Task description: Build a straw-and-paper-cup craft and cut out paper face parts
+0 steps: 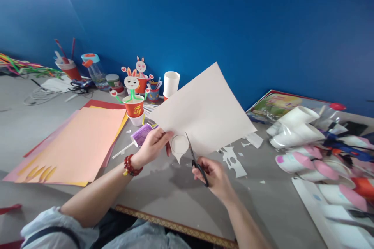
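Observation:
My left hand point(152, 146), with a red bead bracelet at the wrist, pinches the lower edge of a large white paper sheet point(204, 111) held up over the grey table point(163, 190). A partly cut round piece point(179, 144) hangs at that edge. My right hand point(214, 173) grips black scissors point(196, 160), whose blades point up into the paper beside the round piece.
Orange, yellow and red sheets point(78, 144) lie at left. Rabbit cup figures point(133, 99) and a white cup stack point(171, 83) stand behind. White paper scraps point(233, 159) lie at centre. Paper cups and pink pieces point(309, 140) crowd the right.

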Demonstrator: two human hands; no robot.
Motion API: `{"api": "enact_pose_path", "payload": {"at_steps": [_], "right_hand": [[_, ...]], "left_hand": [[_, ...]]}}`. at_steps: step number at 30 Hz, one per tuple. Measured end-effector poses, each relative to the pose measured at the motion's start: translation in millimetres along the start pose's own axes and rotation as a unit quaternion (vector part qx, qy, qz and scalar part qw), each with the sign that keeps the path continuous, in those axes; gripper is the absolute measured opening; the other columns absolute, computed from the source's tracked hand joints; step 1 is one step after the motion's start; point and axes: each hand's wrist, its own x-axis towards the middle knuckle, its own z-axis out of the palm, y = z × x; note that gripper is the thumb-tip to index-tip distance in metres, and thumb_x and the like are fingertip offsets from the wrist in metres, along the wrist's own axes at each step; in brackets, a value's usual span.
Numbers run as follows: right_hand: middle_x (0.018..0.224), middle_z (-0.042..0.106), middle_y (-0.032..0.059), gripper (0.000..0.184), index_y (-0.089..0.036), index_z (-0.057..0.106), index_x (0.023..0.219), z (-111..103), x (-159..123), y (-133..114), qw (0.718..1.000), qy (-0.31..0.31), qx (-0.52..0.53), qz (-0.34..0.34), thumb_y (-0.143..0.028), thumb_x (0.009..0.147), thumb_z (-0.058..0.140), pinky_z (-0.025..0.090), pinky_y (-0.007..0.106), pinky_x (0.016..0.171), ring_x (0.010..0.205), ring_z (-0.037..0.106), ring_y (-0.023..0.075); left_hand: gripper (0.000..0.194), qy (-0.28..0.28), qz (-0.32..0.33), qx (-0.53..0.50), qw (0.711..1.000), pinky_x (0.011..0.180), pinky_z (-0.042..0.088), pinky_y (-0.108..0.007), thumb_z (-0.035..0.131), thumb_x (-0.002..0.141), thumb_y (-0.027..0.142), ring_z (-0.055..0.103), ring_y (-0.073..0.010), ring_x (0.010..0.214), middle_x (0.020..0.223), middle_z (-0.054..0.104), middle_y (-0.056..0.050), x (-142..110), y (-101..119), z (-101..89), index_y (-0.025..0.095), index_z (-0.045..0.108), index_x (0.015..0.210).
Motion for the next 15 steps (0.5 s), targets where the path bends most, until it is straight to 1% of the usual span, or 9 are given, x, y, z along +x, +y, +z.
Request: {"api": "enact_pose_path", "payload": {"at_steps": [2,4,7,9,13,15], "right_hand": [[0.059,0.059,0.0000,0.050,-0.020,0.055,0.065,-4,1,2,1.000,-0.018,0.008,0.001,-0.065,0.077,0.071,0.035,0.022,0.047,0.051,0.048,0.0107],[0.058,0.059,0.0003,0.052,-0.019,0.055,0.066,-8,2,5,0.998,-0.051,0.019,0.009,-0.068,0.080,0.067,0.029,0.021,0.041,0.044,0.042,0.0084],[0.059,0.062,0.0003,0.052,-0.018,0.058,0.073,-10,4,10,0.995,-0.086,0.037,0.014,-0.069,0.082,0.064,0.024,0.022,0.036,0.037,0.036,0.0061],[0.060,0.062,0.0004,0.053,-0.018,0.058,0.074,-9,4,11,0.996,-0.082,0.031,0.003,-0.069,0.083,0.063,0.025,0.022,0.037,0.038,0.037,0.0063],[0.059,0.060,0.0013,0.056,-0.019,0.055,0.068,-6,5,7,0.998,-0.046,-0.005,-0.033,-0.072,0.080,0.064,0.031,0.023,0.045,0.049,0.047,0.0102],[0.060,0.060,0.0017,0.057,-0.019,0.055,0.067,-5,5,5,0.998,-0.046,-0.009,-0.043,-0.074,0.079,0.064,0.032,0.023,0.049,0.053,0.049,0.0116]], "left_hand": [[0.030,-0.022,-0.014,-0.003,1.000,0.045,0.044,-0.020,0.048,0.101,0.039,0.060,-0.0112,0.042,0.051,0.061,0.003,0,2,-2.7,0.015,0.057,0.086],[0.032,-0.041,-0.025,0.003,0.999,0.046,0.044,-0.020,0.047,0.101,0.040,0.060,-0.0107,0.042,0.050,0.061,0.002,0,3,-4.9,0.014,0.057,0.084],[0.034,-0.062,-0.036,-0.008,0.997,0.045,0.042,-0.019,0.049,0.100,0.042,0.059,-0.0099,0.041,0.051,0.061,0.002,0,3,-5.9,0.014,0.057,0.084],[0.033,-0.069,-0.041,-0.024,0.996,0.043,0.042,-0.018,0.051,0.099,0.044,0.059,-0.0098,0.041,0.052,0.061,0.003,0,4,-5.1,0.014,0.057,0.087],[0.036,-0.075,-0.047,-0.038,0.995,0.042,0.043,-0.018,0.052,0.098,0.047,0.059,-0.0095,0.040,0.054,0.062,0.002,0,8,-3.7,0.013,0.058,0.086],[0.035,-0.078,-0.047,-0.044,0.995,0.042,0.043,-0.018,0.052,0.098,0.046,0.058,-0.0093,0.040,0.054,0.062,0.001,-1,9,-4.0,0.013,0.058,0.086]]}}
